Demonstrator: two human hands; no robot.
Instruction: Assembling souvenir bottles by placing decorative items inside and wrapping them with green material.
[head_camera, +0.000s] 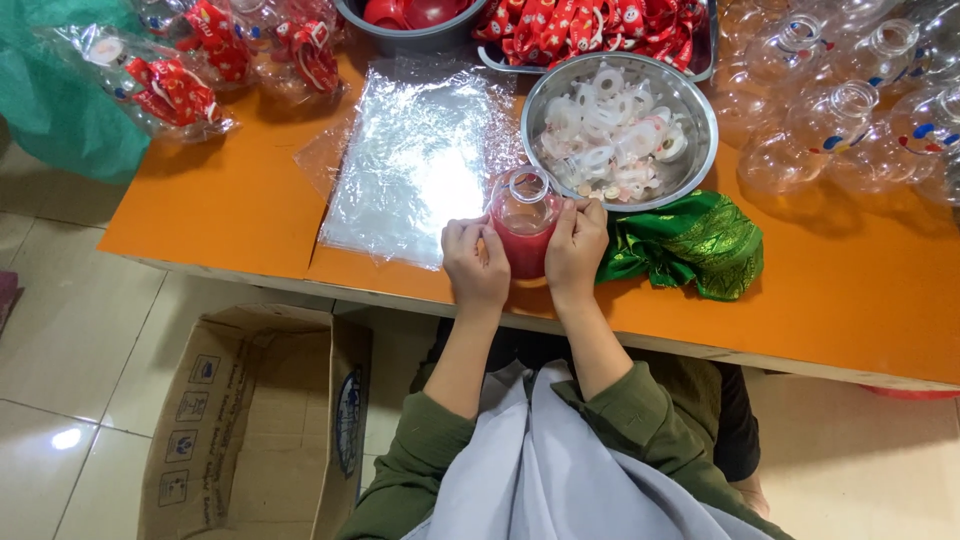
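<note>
A small clear plastic bottle (523, 225) with a red sleeve on its lower body is held upright at the near edge of the orange table (230, 215), directly in front of the person. It is gripped from both sides: the left hand (476, 262) is closed around its left flank, the right hand (575, 248) around its right flank, thumbs pressed near the shoulder. The bottle mouth is open and no cap or ring is seen on it.

Just behind the bottle, touching or nearly so, a steel bowl (690, 150) is filled with white plastic rings (610, 130). A stack of clear plastic sheets (420, 160) lies left of the bowl. A green cloth (690, 245) is bunched just right of the right hand.

Progress is judged as middling. A large batch of bare clear bottles (840, 120) is piled at the far right, seemingly unsleeved (small coloured marks are visible, nothing more can be told). A tray of red labels (590, 25) sits at the top centre, beside a grey bowl of red caps (410, 12). Bagged items with red wraps (190, 70) are heaped at the far left, likely finished and packed. The bottle in hand appears sleeved but not ringed, capped or bagged.

A cardboard box (260, 430) is open on the floor to the left, apparently with nothing in it.
</note>
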